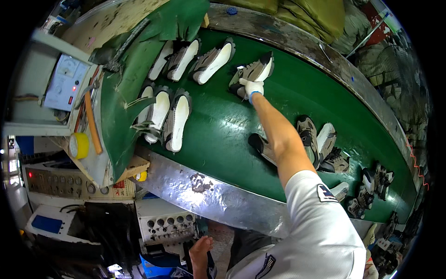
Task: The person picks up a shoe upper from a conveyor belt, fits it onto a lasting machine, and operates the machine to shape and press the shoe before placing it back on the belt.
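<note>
On the green conveyor belt (223, 123), my right hand (251, 87) in a white glove reaches far out and is closed on the heel end of a grey-brown shoe (254, 70). That shoe lies on its side, its dark toe pointing away to the upper right. My left hand (201, 246) is bare and hangs low by a machine panel, fingers loosely curled, with nothing visible in them. Left of the held shoe, several shoes (213, 61) lie with pale undersides up. Closer to me on the left are several more upturned shoes (177, 122).
Several shoes (308, 137) lie to the right, partly behind my arm. A metal edge (200, 183) borders the belt's near side. At the left are a hammer (93, 123), yellow tape (79, 145) and a control box (66, 83). Knobbed panels (169, 225) stand below; olive sacks (311, 18) lie beyond.
</note>
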{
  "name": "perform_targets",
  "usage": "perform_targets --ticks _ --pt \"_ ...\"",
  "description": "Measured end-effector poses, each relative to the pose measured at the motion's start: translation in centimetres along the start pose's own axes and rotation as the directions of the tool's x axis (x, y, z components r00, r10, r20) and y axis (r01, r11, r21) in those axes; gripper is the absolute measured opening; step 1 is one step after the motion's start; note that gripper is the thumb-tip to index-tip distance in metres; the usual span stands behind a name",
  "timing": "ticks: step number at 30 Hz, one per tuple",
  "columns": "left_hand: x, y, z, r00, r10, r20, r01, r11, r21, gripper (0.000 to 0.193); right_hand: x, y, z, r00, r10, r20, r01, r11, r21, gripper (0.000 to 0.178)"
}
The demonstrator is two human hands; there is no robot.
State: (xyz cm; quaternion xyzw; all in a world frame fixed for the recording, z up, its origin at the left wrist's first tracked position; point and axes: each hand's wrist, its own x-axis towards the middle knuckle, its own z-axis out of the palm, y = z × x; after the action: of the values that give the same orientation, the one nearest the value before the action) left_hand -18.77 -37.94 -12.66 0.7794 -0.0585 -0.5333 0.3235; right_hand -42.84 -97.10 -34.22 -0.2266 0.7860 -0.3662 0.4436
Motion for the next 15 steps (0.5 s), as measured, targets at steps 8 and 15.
perform_targets --ticks 8,15 --pt "-0.7 0.7 -5.9 0.982 0.187 -0.011 -0.187 0.980 -0.072 0.028 -22.0 5.1 -11.1 0.350 -0.254 0.901 -0.599 0.679 0.425 0.045" --pt "-5.0 7.8 -13.5 0.895 0.435 -0.100 -0.441 0.824 -0.356 0.046 -48.6 13.6 -10.5 0.014 -0.239 0.971 -0.804 0.575 0.153 0.040"
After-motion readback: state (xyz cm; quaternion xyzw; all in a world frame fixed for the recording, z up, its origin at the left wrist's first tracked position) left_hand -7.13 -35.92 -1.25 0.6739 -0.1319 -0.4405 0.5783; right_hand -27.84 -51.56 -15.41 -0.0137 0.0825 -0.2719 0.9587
